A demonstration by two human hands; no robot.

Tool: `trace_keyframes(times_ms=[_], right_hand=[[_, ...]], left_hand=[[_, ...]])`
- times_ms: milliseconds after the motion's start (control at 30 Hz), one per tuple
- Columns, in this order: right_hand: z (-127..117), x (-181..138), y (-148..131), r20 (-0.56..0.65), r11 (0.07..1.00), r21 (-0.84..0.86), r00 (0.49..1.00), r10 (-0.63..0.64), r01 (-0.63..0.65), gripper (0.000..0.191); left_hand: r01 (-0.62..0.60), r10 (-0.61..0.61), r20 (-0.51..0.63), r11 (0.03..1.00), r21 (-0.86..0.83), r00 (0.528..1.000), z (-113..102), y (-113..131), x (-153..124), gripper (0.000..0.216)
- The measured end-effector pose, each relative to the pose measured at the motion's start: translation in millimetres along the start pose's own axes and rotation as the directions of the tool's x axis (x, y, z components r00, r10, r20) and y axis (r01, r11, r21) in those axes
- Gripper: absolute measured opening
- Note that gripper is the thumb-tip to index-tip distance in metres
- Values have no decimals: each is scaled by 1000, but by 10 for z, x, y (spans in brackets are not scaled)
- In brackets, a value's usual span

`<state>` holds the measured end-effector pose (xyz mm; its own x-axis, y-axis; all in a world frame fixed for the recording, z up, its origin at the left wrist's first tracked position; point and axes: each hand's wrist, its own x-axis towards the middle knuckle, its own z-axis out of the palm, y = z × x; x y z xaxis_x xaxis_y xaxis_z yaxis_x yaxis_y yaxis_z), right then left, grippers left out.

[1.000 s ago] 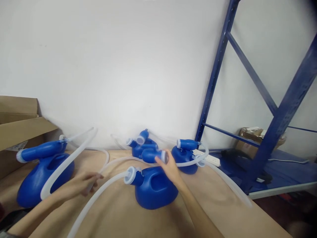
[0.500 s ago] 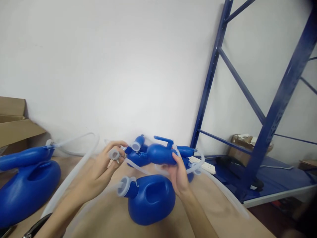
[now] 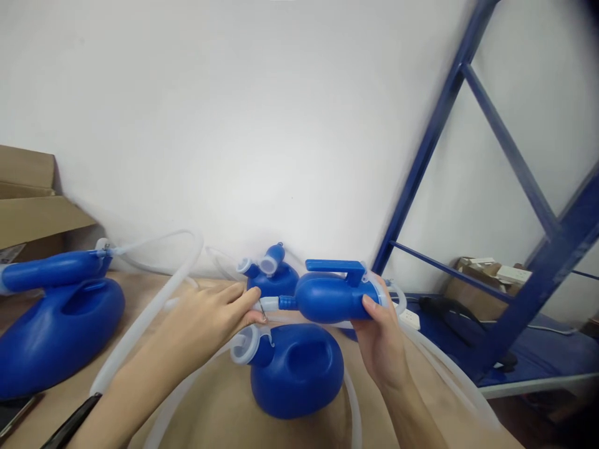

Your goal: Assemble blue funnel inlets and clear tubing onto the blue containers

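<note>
My right hand point(image 3: 380, 340) grips a blue funnel-shaped piece with a top handle point(image 3: 334, 294), held level above the table. My left hand point(image 3: 213, 321) pinches the end of a clear hose point(image 3: 267, 305) against the narrow nozzle of that piece. Just below them a blue jug with a clear collar point(image 3: 292, 368) rests on the brown table point(image 3: 219, 405). Clear tubing point(image 3: 150, 308) curves away from my left hand toward the left.
A larger blue jug with its funnel piece point(image 3: 56, 324) lies at the left, another blue jug point(image 3: 274, 274) by the wall. A cardboard box point(image 3: 32, 206) stands far left. Blue shelving point(image 3: 472, 206) with a white power strip point(image 3: 409, 318) and a small box point(image 3: 482, 274) is at the right.
My right hand picked the blue funnel piece off the table and turned it level. My left hand brought the hose end up to its nozzle. The view shifted slightly left.
</note>
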<state>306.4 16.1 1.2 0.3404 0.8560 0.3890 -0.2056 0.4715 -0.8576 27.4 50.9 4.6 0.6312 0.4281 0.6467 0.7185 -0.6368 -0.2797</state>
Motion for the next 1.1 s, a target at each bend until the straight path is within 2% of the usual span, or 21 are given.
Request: trace_keyframes(times_ms=[167, 367, 600, 700, 833, 933, 1033, 1100], right_hand=[[-43, 28, 18, 23, 999, -37, 999, 38, -37, 60], [-119, 19, 9, 84, 998, -53, 996, 38, -34, 67], [-108, -24, -97, 64, 999, 50, 998, -14, 11, 57], [-118, -25, -185, 49, 999, 51, 999, -13, 11, 56], [-152, -23, -239, 77, 999, -24, 997, 30, -29, 49], [-153, -25, -233, 50, 995, -82, 997, 61, -57, 42], [-133, -34, -237, 30, 988, -132, 996, 86, -81, 40], [-129, -36, -247, 61, 983, -164, 994, 89, -78, 41]], left_hand=[[-51, 50, -43, 999, -7, 998, 12, 19, -3, 50], [-90, 89, -72, 996, -12, 993, -94, 141, 45, 55], [-165, 134, -244, 980, -112, 960, -169, 289, 72, 49], [-180, 147, -253, 977, -115, 956, -140, 335, 68, 46], [-206, 181, -260, 976, -72, 949, -78, 380, 42, 39], [-207, 187, -268, 977, -48, 945, -67, 405, 27, 35], [-200, 184, -246, 979, -45, 952, -70, 428, 36, 37], [-213, 195, -240, 976, -52, 951, -62, 442, 56, 41]])
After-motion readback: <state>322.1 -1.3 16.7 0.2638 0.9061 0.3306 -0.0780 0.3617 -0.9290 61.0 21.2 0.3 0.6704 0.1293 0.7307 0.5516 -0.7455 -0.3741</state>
